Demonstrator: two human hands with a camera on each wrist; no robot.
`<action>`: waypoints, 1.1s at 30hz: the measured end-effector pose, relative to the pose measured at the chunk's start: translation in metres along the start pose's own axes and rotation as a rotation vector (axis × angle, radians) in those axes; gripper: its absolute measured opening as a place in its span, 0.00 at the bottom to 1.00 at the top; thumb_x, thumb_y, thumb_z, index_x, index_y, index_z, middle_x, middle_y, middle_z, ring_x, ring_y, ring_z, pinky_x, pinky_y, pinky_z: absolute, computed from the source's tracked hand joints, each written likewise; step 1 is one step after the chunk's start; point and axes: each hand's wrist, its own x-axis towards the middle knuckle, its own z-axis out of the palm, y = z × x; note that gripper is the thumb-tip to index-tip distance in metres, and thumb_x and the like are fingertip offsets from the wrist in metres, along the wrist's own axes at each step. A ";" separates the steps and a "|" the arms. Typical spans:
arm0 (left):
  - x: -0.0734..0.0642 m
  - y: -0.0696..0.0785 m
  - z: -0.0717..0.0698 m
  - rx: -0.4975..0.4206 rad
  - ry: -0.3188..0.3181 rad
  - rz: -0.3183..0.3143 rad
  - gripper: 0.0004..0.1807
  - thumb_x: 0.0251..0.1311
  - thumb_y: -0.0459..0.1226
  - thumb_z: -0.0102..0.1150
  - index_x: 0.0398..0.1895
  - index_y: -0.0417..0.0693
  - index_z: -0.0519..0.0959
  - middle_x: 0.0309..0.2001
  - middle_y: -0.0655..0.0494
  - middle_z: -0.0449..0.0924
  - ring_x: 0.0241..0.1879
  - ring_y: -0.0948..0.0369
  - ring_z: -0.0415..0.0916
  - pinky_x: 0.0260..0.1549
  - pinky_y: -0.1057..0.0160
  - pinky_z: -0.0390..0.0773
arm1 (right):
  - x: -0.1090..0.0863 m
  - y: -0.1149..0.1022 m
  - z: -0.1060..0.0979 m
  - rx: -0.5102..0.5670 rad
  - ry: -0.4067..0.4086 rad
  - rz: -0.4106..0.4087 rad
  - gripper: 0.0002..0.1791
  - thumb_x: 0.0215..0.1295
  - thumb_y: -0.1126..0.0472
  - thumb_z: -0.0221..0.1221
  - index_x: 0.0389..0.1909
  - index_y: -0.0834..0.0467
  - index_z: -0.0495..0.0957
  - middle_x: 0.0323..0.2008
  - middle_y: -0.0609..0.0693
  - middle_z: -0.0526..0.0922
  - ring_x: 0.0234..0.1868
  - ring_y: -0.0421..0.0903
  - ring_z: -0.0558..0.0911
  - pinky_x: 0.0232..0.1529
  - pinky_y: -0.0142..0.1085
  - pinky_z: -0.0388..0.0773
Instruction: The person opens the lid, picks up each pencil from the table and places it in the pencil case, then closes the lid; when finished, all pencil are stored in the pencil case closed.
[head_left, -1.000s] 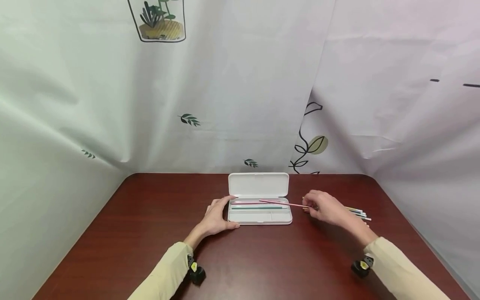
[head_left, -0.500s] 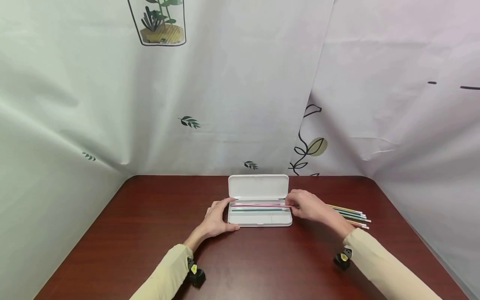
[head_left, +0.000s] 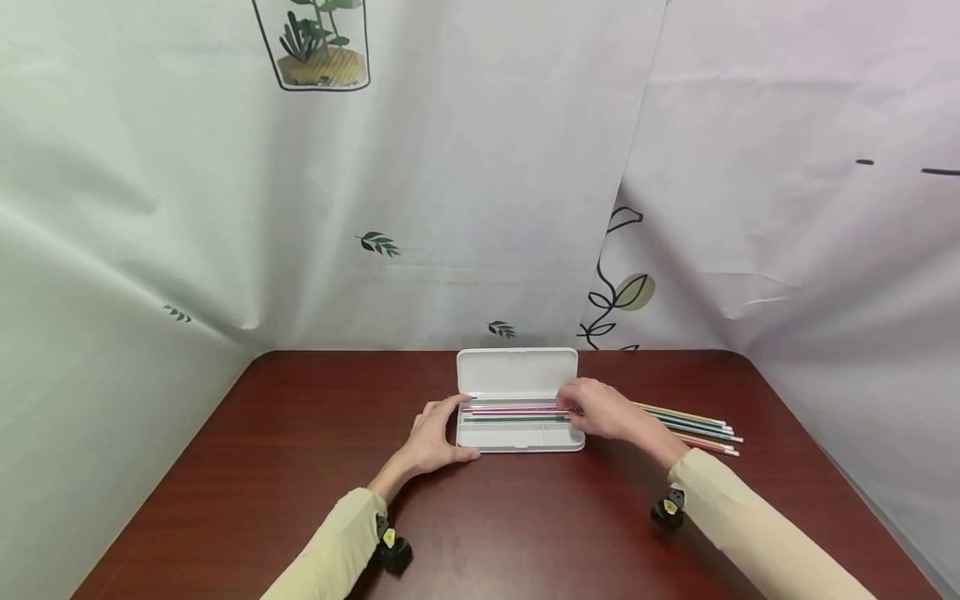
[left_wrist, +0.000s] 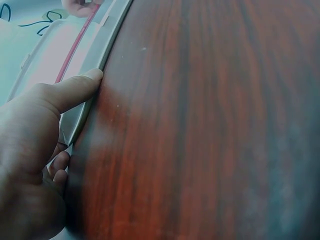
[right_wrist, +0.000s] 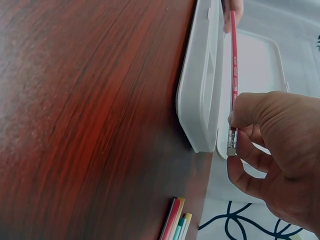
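Pinching 1 red pencil (right_wrist: 234, 60), right fingers (right_wrist: 243, 180), 1 open case (head_left: 498, 435)

One left hand (head_left: 429, 437), one right hand (head_left: 603, 410), two wrist cameras (head_left: 395, 552), one case (head_left: 517, 372), one table (head_left: 510, 525), at least two pencils at the case (right_wrist: 234, 75) and at least five loose pencils (head_left: 705, 429) at right are seen.

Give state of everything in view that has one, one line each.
Case: open, on the table.
Lid: raised at the back.
Held pencil: red, pinched near its eraser.
Inner pencils: lying lengthwise in the case.
Loose pencils: bunched on the table, right of the case.
Left hand: gripping the case's left end.
Right hand: pinching the held pencil.
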 end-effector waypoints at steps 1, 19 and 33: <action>0.000 0.000 0.000 0.001 -0.002 0.000 0.48 0.39 0.43 0.82 0.68 0.47 0.70 0.60 0.48 0.74 0.60 0.47 0.64 0.55 0.45 0.60 | 0.000 0.000 0.000 0.003 -0.004 0.001 0.11 0.51 0.74 0.62 0.32 0.57 0.80 0.30 0.42 0.74 0.31 0.41 0.72 0.32 0.36 0.72; 0.001 -0.001 0.001 0.009 -0.004 0.010 0.49 0.39 0.44 0.82 0.68 0.47 0.69 0.60 0.48 0.74 0.61 0.48 0.64 0.55 0.44 0.60 | 0.012 -0.004 0.007 0.013 -0.033 -0.008 0.10 0.50 0.75 0.61 0.30 0.57 0.80 0.28 0.42 0.73 0.29 0.39 0.71 0.31 0.34 0.72; 0.001 -0.004 0.001 0.020 -0.002 0.011 0.49 0.39 0.45 0.82 0.69 0.48 0.69 0.61 0.49 0.74 0.61 0.48 0.64 0.55 0.44 0.60 | 0.015 -0.006 0.007 0.019 -0.056 -0.008 0.09 0.53 0.75 0.61 0.30 0.58 0.81 0.28 0.45 0.75 0.29 0.40 0.72 0.32 0.35 0.73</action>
